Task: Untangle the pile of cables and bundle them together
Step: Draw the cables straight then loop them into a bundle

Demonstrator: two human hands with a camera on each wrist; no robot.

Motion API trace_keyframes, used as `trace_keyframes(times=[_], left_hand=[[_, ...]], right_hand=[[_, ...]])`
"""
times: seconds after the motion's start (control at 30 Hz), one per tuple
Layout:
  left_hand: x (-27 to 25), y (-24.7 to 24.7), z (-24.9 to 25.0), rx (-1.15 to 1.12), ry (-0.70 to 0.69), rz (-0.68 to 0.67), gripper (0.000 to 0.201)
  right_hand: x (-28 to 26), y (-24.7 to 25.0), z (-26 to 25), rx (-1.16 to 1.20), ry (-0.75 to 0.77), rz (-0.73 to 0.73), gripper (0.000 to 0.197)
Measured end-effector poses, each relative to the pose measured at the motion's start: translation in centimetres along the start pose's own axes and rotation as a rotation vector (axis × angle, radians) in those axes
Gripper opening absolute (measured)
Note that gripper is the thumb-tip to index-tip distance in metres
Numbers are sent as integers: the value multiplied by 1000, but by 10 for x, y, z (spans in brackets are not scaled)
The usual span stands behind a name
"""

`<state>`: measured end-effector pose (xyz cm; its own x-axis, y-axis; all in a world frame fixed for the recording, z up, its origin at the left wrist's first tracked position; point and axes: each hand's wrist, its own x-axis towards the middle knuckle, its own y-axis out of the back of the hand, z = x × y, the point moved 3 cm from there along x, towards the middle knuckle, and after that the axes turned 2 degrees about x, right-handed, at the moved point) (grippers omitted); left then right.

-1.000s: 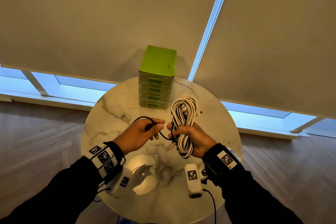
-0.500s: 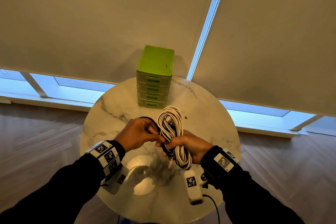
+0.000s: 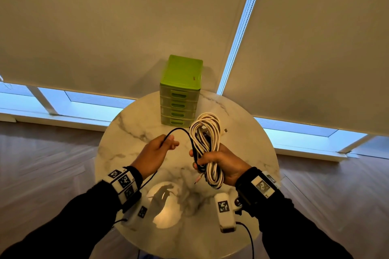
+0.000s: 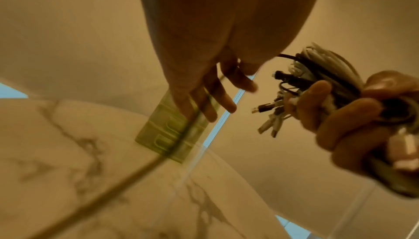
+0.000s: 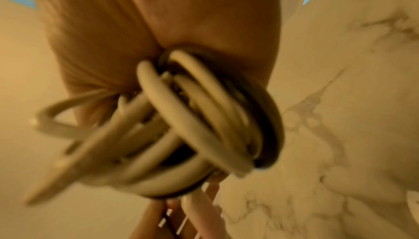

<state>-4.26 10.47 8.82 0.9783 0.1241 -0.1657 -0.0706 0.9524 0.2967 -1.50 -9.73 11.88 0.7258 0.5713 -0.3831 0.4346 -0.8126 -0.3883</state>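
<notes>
My right hand (image 3: pixel 221 162) grips a coiled bundle of white and black cables (image 3: pixel 207 141) at its middle, upright above the marble table (image 3: pixel 134 132). The coil's lower loops (image 5: pixel 192 126) hang from my palm in the right wrist view. A single black cable (image 3: pixel 185 131) arcs out of the bundle's left side to my left hand (image 3: pixel 170 142), which pinches it between thumb and fingers. In the left wrist view this black cable (image 4: pixel 188 131) runs blurred along my fingers (image 4: pixel 215 97). Several plug ends (image 4: pixel 267 112) stick out of the bundle beside the right hand (image 4: pixel 344 117).
A green drawer unit (image 3: pixel 181 94) stands at the table's far edge, just behind the bundle. A small loose connector (image 3: pixel 225 130) lies on the table to the right of the coil. Roller blinds and a low window strip lie beyond.
My left hand has drawn away to the left from the bundle, pulling a loop of black cable out with it. The right hand has lifted the coil slightly to the right.
</notes>
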Motion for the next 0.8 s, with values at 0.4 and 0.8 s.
trace_keyframes(times=[0.4,0.8], left_hand=[[1,-57,34,-1041,350,32,56],[-1,-45,48,-611,186,-70,52]], right_hand=[[13,-20,15,-446,174,154,74],[1,-25,23,-105,98,25,40]])
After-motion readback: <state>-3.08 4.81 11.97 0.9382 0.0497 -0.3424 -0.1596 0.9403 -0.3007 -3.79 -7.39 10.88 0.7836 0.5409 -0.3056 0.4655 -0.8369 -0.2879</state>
